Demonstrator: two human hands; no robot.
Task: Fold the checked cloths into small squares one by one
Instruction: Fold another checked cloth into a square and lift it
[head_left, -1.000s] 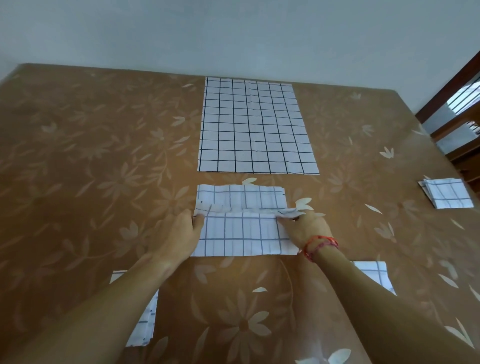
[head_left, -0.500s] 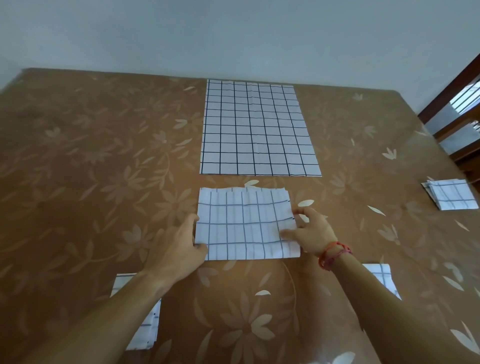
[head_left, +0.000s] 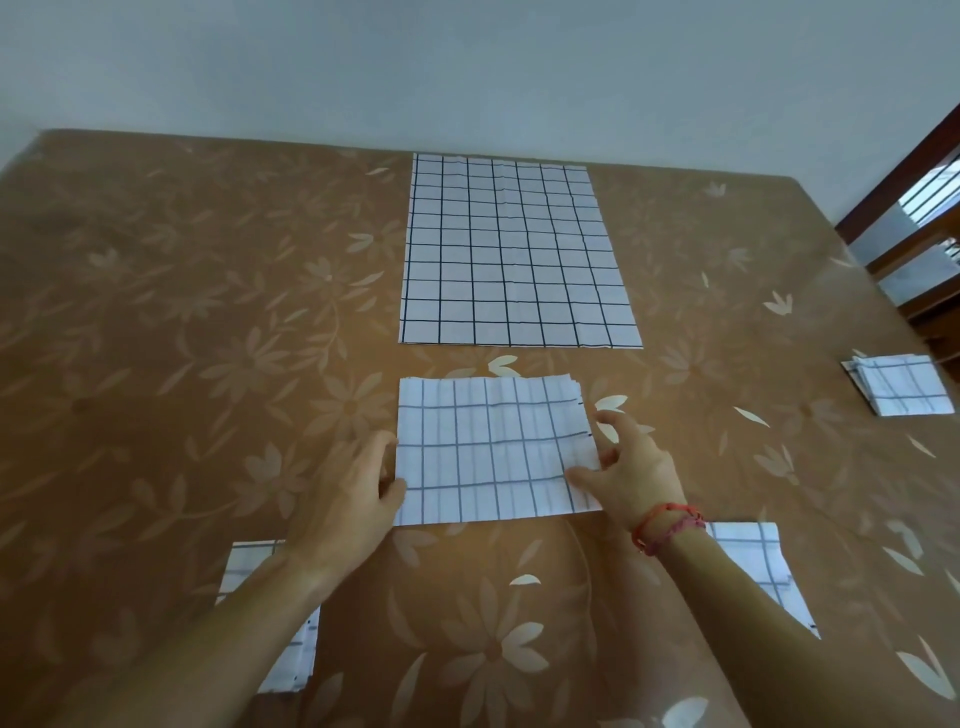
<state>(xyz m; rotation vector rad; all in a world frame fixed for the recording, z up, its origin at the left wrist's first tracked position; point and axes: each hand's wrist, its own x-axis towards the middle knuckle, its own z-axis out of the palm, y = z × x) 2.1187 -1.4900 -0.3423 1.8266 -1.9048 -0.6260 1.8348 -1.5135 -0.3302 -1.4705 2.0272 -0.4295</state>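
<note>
A half-folded checked cloth (head_left: 493, 452) lies flat in the middle of the brown flowered table (head_left: 182, 338). My left hand (head_left: 353, 499) rests at its left edge, thumb on the fabric and fingers on the table beside it. At the cloth's right edge is my right hand (head_left: 631, 467); its thumb presses the fabric and its fingers arch loosely above the edge. Behind it, an unfolded checked cloth (head_left: 514, 254) is spread flat. A small folded square (head_left: 901, 384) sits at the far right.
Two more checked cloths lie near the front edge: one (head_left: 244, 566) partly under my left forearm, another (head_left: 753, 556) partly under my right forearm. A dark wooden chair (head_left: 924, 249) stands past the table's right edge. A pale wall rises behind the table.
The near edge I held has been carried over to the far edge, so the cloth now lies folded flat. Both hands have let go of that edge and moved to the cloth's sides.
</note>
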